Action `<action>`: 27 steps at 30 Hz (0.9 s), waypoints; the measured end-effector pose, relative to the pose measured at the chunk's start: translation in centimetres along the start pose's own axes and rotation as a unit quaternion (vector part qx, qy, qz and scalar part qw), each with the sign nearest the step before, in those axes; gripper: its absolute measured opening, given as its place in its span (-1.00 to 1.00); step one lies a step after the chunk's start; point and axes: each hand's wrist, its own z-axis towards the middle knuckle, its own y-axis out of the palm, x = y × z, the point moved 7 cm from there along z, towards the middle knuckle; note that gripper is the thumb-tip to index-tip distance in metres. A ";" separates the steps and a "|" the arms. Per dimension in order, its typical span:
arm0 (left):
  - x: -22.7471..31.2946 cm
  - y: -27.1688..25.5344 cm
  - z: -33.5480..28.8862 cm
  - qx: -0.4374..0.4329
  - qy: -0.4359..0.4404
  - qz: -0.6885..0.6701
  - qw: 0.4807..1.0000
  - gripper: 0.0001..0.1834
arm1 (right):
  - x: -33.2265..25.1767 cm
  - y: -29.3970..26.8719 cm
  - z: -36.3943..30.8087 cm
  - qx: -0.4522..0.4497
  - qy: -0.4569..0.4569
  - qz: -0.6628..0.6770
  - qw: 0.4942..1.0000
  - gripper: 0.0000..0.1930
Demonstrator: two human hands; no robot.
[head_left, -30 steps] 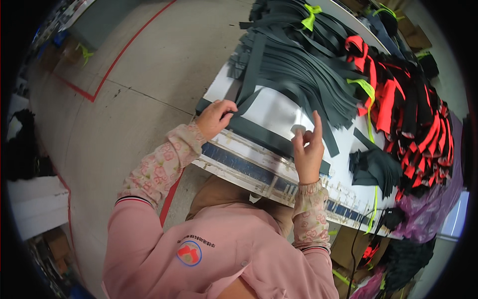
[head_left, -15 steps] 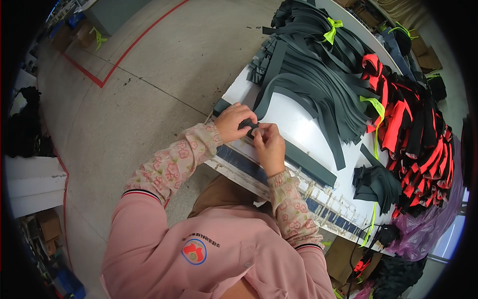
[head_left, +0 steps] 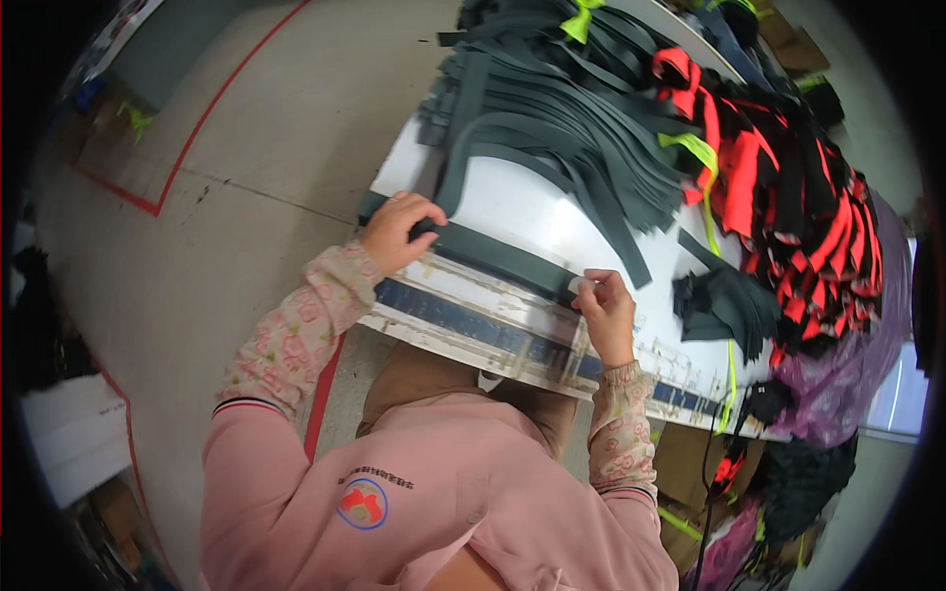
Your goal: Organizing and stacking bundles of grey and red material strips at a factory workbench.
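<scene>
A dark grey fabric strip (head_left: 503, 258) lies flat along the near edge of the white table (head_left: 512, 197). Over its left part, my left hand (head_left: 397, 234) has its fingers curled round a small black thing (head_left: 424, 229), mostly hidden by the hand. At the strip's right end, my right hand (head_left: 609, 313) pinches a small white disc (head_left: 578, 286) between thumb and fingers, touching or just above the strip. Behind the strip lies a thick pile of similar dark grey strips (head_left: 552, 118), with a few ends trailing down toward my hands.
Red-and-black fabric pieces (head_left: 739, 187) are heaped on the right, beside a purple plastic bag (head_left: 828, 384). A smaller dark bundle (head_left: 724, 305) sits nearer, with a neon yellow tie (head_left: 730, 384) hanging over the table edge. Red line tape (head_left: 212, 118) marks the floor at left.
My hands have moved apart: the right slid rightward along the strip with the white disc, while the left stays toward its left end. The view has shifted, so the table appears further left.
</scene>
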 end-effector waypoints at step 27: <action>0.1 0.1 0.5 -0.004 -0.013 -0.038 0.999 -0.81 | -2.1 4.4 -1.5 -0.207 -0.015 0.025 0.978 -0.47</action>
